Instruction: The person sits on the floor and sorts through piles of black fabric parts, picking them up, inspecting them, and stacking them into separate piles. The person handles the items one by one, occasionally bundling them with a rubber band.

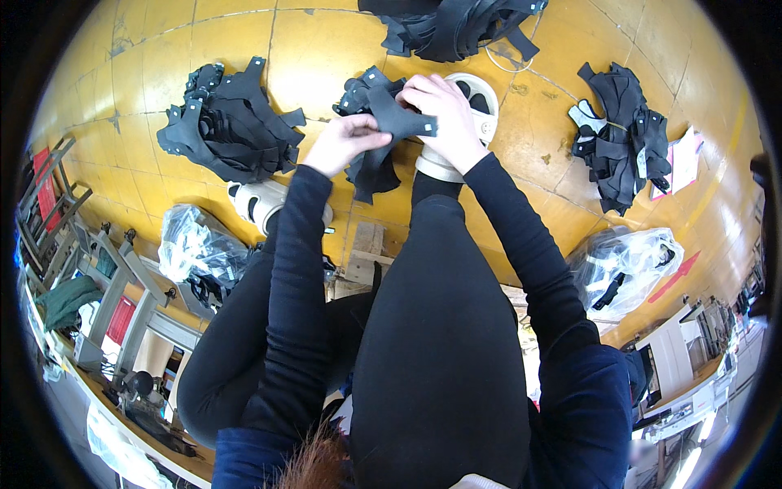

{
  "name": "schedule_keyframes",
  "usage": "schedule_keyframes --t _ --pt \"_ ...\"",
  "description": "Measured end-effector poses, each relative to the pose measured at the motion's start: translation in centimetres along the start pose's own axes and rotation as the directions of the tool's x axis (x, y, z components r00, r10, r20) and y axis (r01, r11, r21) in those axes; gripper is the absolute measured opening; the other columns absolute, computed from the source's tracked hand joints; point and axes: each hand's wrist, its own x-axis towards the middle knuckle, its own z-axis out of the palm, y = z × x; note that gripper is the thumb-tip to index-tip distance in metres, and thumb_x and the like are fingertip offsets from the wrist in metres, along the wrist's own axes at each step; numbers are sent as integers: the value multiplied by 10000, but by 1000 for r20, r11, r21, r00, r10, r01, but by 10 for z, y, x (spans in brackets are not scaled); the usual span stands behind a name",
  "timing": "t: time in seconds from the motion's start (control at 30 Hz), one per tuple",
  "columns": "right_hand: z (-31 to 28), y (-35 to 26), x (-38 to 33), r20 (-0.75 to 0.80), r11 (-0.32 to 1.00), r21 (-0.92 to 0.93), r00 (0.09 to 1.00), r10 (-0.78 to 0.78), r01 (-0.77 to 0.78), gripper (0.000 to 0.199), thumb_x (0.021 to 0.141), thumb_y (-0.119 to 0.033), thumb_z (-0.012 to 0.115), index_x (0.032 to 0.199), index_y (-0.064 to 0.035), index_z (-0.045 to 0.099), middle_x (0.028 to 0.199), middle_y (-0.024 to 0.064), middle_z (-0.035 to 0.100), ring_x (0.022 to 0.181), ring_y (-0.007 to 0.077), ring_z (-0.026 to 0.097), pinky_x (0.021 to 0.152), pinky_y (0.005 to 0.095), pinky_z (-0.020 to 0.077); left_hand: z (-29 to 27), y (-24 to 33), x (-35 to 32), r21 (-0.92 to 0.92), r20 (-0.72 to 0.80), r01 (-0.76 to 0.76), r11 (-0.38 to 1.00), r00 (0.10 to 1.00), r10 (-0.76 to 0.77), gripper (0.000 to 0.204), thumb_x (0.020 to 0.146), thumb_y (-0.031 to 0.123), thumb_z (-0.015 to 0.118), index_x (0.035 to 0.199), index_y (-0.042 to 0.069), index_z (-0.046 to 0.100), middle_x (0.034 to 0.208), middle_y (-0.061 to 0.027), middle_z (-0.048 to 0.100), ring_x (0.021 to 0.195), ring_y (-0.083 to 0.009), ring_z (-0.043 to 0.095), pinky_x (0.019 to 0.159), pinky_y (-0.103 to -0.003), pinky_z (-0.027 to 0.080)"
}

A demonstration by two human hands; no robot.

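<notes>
Above a small pile of black cut fabric pieces (372,178) on the floor, a black fabric piece (393,112) is stretched between my hands. My left hand (352,143) pinches its left edge between thumb and fingers. The fingers of my right hand (444,116) are curled over its right side, their tips partly hidden. A small pale mark shows at the piece's right corner. My right foot, in a white clog (482,104), is just beside that hand. The other white clog (259,205) is farther left and nearer me.
Larger heaps of black fabric pieces lie at left (232,130), far ahead (456,28) and right; the right bundle (615,134) is tied, beside papers (683,161). Clear plastic bags stand on the left (195,244) and right (627,265). A metal-framed workbench (130,281) is at left.
</notes>
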Motion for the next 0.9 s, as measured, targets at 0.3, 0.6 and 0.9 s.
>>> schedule_keyframes --t 0.3,0.6,0.9 --pt "-7 -3 3 92 998 35 994 -51 48 139 842 -124 670 972 -74 670 966 73 661 957 276 606 844 389 485 27 -40 22 18 -396 -136 991 909 132 155 853 115 782 880 20 662 757 50 607 713 -33 533 675 -196 431" --pt "-5 -12 1 117 930 341 988 101 -136 233 959 -234 588 1069 -38 651 950 168 687 943 354 648 826 442 508 38 -44 18 -9 -457 -191 982 874 166 132 864 71 749 849 47 620 766 73 545 699 -25 480 647 -197 395" --pt "9 -11 2 65 985 133 993 103 -111 170 885 -103 601 1034 -76 679 1030 96 654 979 305 650 837 408 505 19 -54 9 23 -400 -273 962 879 259 216 815 3 768 840 21 553 964 -26 581 917 -117 590 850 -293 533"
